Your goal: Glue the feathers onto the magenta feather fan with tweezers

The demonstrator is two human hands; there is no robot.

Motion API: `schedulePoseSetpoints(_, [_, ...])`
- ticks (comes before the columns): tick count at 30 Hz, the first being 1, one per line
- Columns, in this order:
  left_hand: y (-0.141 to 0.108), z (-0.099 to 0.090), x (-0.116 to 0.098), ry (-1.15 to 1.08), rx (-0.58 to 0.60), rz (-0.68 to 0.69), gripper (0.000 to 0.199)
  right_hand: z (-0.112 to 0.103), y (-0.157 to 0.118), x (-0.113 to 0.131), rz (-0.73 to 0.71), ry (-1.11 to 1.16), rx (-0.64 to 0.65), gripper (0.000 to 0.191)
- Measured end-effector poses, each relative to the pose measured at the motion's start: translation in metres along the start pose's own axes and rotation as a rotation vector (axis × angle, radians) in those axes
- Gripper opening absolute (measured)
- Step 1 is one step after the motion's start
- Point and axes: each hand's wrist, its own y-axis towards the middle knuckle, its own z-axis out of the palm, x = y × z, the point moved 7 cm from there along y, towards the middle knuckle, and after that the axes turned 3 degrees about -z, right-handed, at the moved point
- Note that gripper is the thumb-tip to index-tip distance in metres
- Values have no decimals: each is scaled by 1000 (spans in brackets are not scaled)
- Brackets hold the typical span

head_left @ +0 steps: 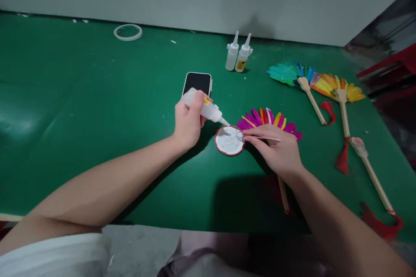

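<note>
Handle in wood lies at right of centre, towards the near edge of the worktop; a careless knock could send it over. Beyond it sits the red-rimmed white disc, flat and gripped by neither of the hands. Pressure from the slim tool, pinched in the right hand, could therefore skid it. The left hand, well apart from the right, is wrapped around a squeeze bottle, nozzle pointed down at the disc's far rim; contact cannot be confirmed. Too hard a squeeze could flood the disc or run over its rim. The magenta fan lies just beside, partly under the right hand: crushing or smearing is possible. The phone, just beyond the bottle, is exposed to drips. Farther off, two upright bottles are narrow and could topple if bumped.
</note>
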Motion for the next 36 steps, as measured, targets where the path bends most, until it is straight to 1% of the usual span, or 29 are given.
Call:
schedulePoseSetpoints(2, [-3,2,-3,60,29,30,38,-1,-1,0,2,6,1,8])
schedulePoseSetpoints(5, [-7,7,-7,95,88,72,28,-3,-3,-5,63,21,-6,7])
schedulePoseSetpoints(7, [-10,11,-10,114,130,104,25,-5,-4,-9,95,26,-12,7])
schedulePoseSetpoints(9, [-12,14,-12,142,158,141,27,-7,-5,-9,96,12,-11,7])
schedulePoseSetpoints(15, [-14,16,-13,249,161,208,37,-8,-4,-3,13,-67,42,7])
schedulePoseSetpoints(20, [-16,16,-13,307,152,244,35,-7,-5,5,-97,-99,90,7])
schedulePoseSetpoints(28, [-18,18,-14,371,165,262,35,-5,-6,6,-143,-131,123,6])
schedulePoseSetpoints(36, [-18,20,-12,410,186,264,35,-3,-6,5,-155,-107,137,7])
